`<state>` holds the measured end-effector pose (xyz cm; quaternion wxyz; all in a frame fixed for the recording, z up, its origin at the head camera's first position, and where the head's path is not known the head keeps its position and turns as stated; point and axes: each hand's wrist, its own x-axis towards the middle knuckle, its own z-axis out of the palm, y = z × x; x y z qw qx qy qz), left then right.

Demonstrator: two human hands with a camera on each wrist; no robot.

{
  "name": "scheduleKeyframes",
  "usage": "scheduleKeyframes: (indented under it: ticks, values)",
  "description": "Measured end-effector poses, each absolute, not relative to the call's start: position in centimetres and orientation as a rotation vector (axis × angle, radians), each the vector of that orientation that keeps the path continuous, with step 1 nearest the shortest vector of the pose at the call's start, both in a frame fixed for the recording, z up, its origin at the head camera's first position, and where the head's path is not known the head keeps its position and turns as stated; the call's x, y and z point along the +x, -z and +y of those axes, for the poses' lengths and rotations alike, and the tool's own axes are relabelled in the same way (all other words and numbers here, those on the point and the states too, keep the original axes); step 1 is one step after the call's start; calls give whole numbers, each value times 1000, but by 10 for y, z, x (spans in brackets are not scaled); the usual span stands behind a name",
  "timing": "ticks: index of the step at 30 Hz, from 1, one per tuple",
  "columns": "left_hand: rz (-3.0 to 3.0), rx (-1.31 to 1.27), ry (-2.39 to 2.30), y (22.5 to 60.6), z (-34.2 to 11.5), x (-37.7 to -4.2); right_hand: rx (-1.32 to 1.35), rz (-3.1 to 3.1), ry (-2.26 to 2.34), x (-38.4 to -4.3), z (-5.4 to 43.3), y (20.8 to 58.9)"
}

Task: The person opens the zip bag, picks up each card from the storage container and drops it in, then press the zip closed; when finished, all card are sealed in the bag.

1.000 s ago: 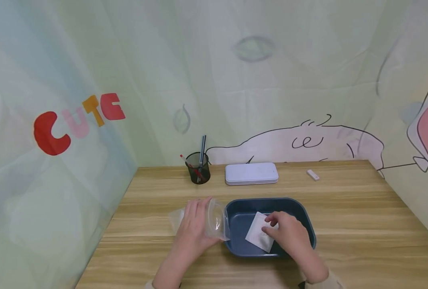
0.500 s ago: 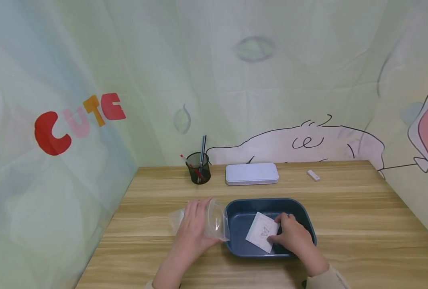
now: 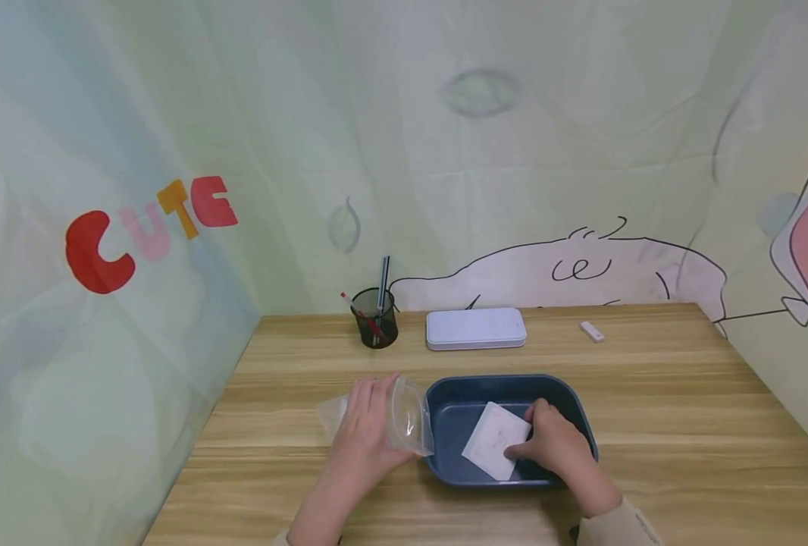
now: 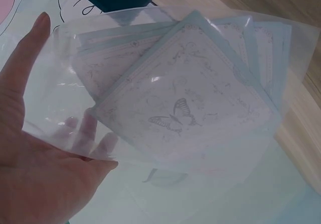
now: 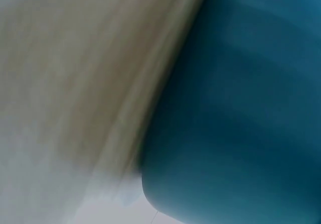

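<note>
My left hand (image 3: 366,425) grips a clear plastic bag (image 3: 411,417) by the tray's left side. Several square paper sheets with a butterfly print (image 4: 185,93) lie fanned inside the bag in the left wrist view. Its wide mouth faces the dark blue tray (image 3: 448,455). Over the tray's right part, my right hand (image 3: 557,440) pinches the right edge of white square paper sheets (image 3: 494,441), which overlap slightly. The fingertips behind them are partly hidden. A blurred sleeve (image 5: 100,73) and the blue tray wall (image 5: 241,123) fill the right wrist view, where the hand does not show.
Behind the tray lies a white flat case (image 3: 475,328). A black mesh pen holder (image 3: 375,322) with pens stands to its left, and a small white eraser-like block (image 3: 591,331) lies to its right. A printed cloth (image 3: 479,167) hangs behind the wooden table (image 3: 684,425).
My right hand moved from above the sheets to their right edge and took hold there. The sheets shifted slightly and a second edge now shows. The left hand stays still with the bag.
</note>
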<state>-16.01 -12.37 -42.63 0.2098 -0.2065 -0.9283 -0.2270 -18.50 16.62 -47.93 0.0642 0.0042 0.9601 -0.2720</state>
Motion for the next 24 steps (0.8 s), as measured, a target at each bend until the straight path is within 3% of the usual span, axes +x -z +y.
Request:
scheduleKeyframes:
  ticks: [24]
  values:
    - [-2562, -582, 614, 428, -125, -162, -88, 2853, 1089, -184, 175, 457]
